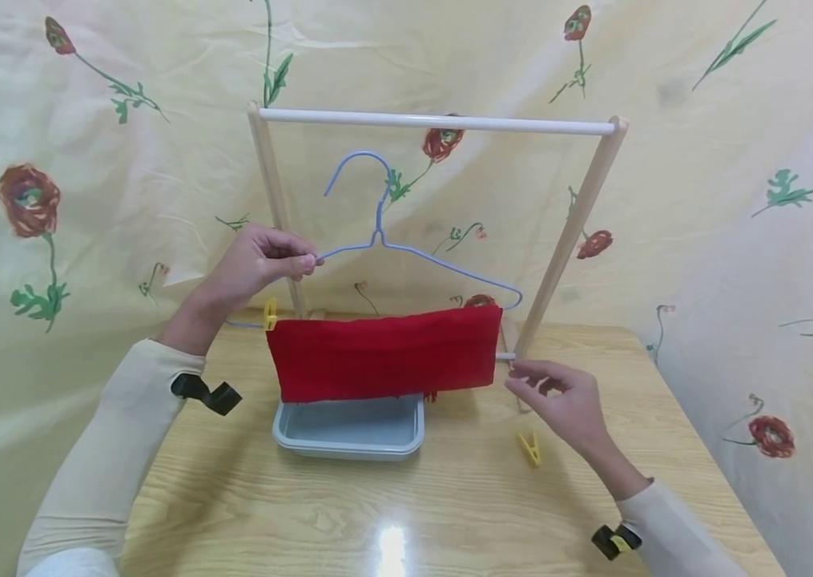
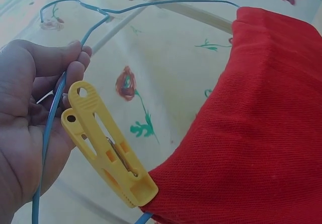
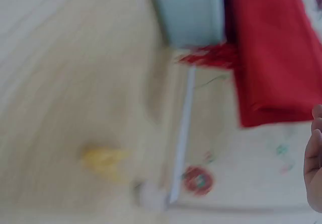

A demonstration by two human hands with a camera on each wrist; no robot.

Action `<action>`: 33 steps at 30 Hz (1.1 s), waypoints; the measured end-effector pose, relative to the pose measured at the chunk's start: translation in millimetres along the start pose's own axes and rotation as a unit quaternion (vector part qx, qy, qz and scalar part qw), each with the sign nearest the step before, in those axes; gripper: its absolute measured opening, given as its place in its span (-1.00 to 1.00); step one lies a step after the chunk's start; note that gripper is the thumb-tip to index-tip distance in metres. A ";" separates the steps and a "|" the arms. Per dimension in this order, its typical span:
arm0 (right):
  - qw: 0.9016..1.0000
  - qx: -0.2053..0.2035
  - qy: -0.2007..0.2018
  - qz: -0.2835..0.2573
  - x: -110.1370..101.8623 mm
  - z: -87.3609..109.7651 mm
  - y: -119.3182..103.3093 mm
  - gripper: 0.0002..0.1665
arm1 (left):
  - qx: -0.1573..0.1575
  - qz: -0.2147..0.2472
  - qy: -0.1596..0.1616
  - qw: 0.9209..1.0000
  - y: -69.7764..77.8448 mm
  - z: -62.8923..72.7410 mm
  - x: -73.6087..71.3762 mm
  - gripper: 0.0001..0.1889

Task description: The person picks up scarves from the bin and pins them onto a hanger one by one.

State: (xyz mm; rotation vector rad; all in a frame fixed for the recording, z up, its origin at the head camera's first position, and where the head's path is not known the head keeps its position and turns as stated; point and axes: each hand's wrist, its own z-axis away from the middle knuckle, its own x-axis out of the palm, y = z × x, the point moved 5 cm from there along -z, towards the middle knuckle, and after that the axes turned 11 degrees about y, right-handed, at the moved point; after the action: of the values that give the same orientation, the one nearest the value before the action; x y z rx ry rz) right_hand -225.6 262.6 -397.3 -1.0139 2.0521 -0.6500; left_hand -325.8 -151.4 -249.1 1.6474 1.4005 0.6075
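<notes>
Sleeves (image 1: 89, 473) nearest. Red cloth (image 1: 388, 353) mid-scene on blue hanger (image 1: 380, 216), yellow clip (image 1: 271, 313) biting its left end; looks soft, light, take by edge. Left hand (image 1: 255, 264) pinches hanger wire; right hand (image 1: 557, 401) loose, empty, just right of cloth. Tray (image 1: 348, 453) below.

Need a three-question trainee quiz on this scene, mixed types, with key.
1. Which hand grips the blue wire hanger carrying the red knitted cloth?
2. True or false: yellow plastic clothespins are clipped at both ends of the cloth.
3. Fill in: the pale blue rectangular tray stands on the ____.

Key: 1. Left hand. 2. False: one clothespin clips the left end; the other clothespin lies loose. 3. Wood-grain table.
</notes>
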 end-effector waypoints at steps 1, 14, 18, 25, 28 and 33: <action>1.000 0.010 -0.004 0.016 -2.2 3.2 7.8 -0.75 | 0.000 0.000 0.000 1.000 0.3 0.1 0.3 -0.73; 0.983 0.104 -0.065 0.137 -18.8 37.0 69.9 -0.52 | 0.008 0.007 -0.008 1.000 2.5 1.7 3.8 -0.77; 0.978 0.127 -0.084 0.143 -19.9 45.4 80.9 -0.46 | 0.013 0.008 -0.010 1.000 2.5 1.2 4.6 -0.77; 0.968 0.153 -0.116 0.159 -16.6 55.0 95.1 -0.36 | 0.009 0.006 -0.010 1.000 2.5 1.5 4.9 -0.75; 0.966 0.151 -0.130 0.165 -14.4 57.0 98.4 -0.34 | 0.006 0.001 -0.009 1.000 1.8 1.7 4.4 -0.75; 0.964 0.141 -0.150 0.168 -10.6 59.2 101.5 -0.34 | 0.006 -0.004 -0.008 1.000 1.6 2.2 3.8 -0.77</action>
State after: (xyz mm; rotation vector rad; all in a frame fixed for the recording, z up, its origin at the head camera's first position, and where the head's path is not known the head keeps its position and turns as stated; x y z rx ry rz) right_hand -219.2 321.3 -499.4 -0.5434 1.7471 -0.5517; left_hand -322.2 -148.5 -249.5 1.6528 1.4003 0.5811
